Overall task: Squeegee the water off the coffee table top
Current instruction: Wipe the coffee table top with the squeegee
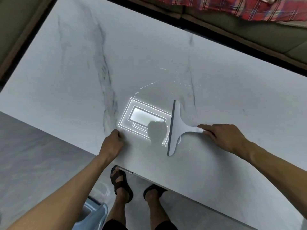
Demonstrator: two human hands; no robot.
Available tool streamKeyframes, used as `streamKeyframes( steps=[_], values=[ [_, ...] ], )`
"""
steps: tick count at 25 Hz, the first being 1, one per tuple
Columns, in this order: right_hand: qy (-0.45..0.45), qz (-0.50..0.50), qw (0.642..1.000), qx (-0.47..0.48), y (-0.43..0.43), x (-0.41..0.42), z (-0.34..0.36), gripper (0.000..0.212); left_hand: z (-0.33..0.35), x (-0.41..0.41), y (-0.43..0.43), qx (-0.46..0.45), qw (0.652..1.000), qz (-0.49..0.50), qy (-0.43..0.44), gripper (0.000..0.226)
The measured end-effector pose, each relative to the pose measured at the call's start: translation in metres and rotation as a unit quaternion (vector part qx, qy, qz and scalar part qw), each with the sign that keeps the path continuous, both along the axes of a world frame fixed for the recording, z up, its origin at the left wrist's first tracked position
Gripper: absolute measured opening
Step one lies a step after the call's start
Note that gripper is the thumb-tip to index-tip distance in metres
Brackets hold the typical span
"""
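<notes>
Head view, item one: white squeegee [176, 128], blade edge down on the marble-look table [66, 80] near its front edge, its handle end clamped in the fingers of my right hand [224, 138], apparently set to sweep leftward. Item two: my left hand [112, 141], fingers curled under and holding nothing, knuckles on the table, likely bracing my lean. Item three: water droplets [149, 84], a thin arc beyond the blade, not yet cleared.
</notes>
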State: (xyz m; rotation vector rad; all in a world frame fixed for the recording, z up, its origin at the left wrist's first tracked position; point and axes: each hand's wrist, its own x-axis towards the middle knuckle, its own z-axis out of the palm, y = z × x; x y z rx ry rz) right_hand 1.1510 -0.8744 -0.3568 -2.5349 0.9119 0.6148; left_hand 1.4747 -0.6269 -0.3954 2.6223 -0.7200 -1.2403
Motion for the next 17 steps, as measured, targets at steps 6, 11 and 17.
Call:
streamKeyframes(
  steps=[6, 11, 17],
  values=[
    [-0.017, -0.163, 0.986, -0.027, 0.004, -0.064, 0.028, 0.031, 0.011, -0.019, -0.035, -0.019, 0.999, -0.025, 0.023, 0.011],
    [-0.061, -0.327, 0.943, -0.001, 0.004, -0.038, 0.028, 0.036, 0.018, -0.007, -0.057, -0.039, 0.999, 0.013, 0.018, 0.011],
    [-0.156, -0.391, 0.906, 0.050, -0.044, 0.090, 0.014, 0.040, 0.007, 0.041, -0.095, -0.089, 0.995, 0.011, -0.050, 0.014]
  ],
)
